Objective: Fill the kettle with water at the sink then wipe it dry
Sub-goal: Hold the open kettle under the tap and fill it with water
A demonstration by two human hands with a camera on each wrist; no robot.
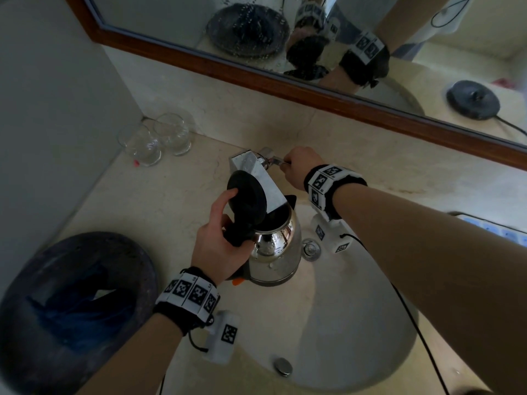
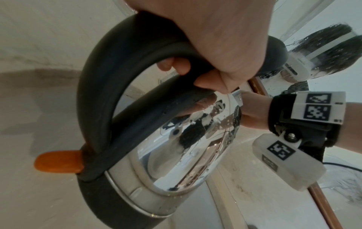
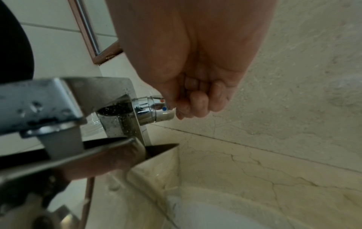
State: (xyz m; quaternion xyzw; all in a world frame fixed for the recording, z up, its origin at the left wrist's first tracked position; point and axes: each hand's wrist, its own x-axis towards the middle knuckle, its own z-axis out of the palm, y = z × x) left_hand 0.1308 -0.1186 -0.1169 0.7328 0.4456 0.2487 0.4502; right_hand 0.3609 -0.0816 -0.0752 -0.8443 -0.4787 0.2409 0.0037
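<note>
A shiny steel kettle (image 1: 275, 252) with a black handle (image 2: 109, 74) and an orange switch (image 2: 58, 161) hangs over the sink basin (image 1: 356, 323). My left hand (image 1: 219, 240) grips the handle, thumb against the raised black lid (image 1: 246, 195). The kettle's mouth sits under the square chrome tap spout (image 1: 262, 181). My right hand (image 1: 299, 169) is curled round the tap lever (image 1: 276, 160) on the spout's right side; beside the fingers (image 3: 197, 102) is the valve with red and blue dots (image 3: 154, 108). No water stream is visible.
Two clear glasses (image 1: 155, 138) stand at the back left of the marble counter (image 1: 159, 201). A dark round basket with blue cloth (image 1: 74, 306) sits front left. A wood-framed mirror (image 1: 256, 75) runs behind the tap. The drain plug (image 1: 310, 248) lies beside the kettle.
</note>
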